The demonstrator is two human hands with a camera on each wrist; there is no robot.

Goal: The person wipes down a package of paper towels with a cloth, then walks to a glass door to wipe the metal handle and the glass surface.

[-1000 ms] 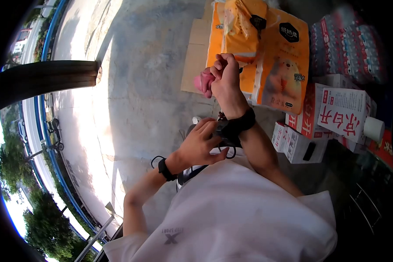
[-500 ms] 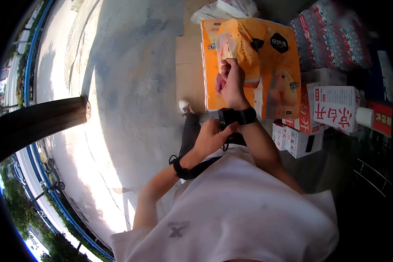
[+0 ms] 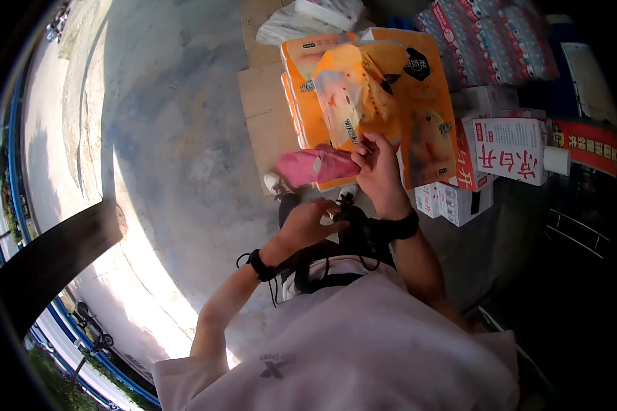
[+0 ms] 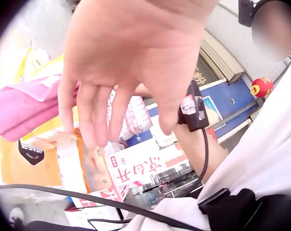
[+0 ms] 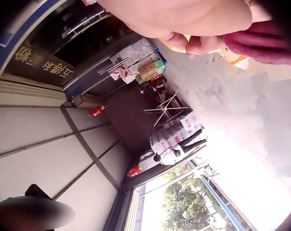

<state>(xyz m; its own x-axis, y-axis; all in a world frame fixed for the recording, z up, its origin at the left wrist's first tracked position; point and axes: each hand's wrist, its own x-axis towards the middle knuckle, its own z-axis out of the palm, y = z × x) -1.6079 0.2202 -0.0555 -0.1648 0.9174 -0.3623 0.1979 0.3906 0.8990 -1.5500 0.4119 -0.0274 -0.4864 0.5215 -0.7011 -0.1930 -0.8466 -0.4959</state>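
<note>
The right hand (image 3: pixel 380 177) pinches one end of a pink cloth (image 3: pixel 317 166), which stretches leftward over the lower edge of the orange tissue packs (image 3: pixel 428 130). In the right wrist view the fingers of the right hand (image 5: pixel 184 21) meet the darker pink cloth (image 5: pixel 265 42). The left hand (image 3: pixel 303 227) hovers before the waist, below the cloth, fingers loosely bent and holding nothing. Its palm and hanging fingers fill the upper left wrist view, where the left hand (image 4: pixel 131 57) appears in front of the cloth (image 4: pixel 30 103).
Flattened cardboard (image 3: pixel 260 109) lies beneath the packs. Wrapped bottle packs (image 3: pixel 487 41) and white-red boxes (image 3: pixel 511 147) stand to the right. A white shoe (image 3: pixel 275 183) is beside the cardboard. A dark beam (image 3: pixel 62 250) crosses at left; black cords hang near the waist.
The right hand has drawn back toward the body, and the bunched cloth now extends leftward. From beside the right wrist, the left hand has moved away. The head view has shifted.
</note>
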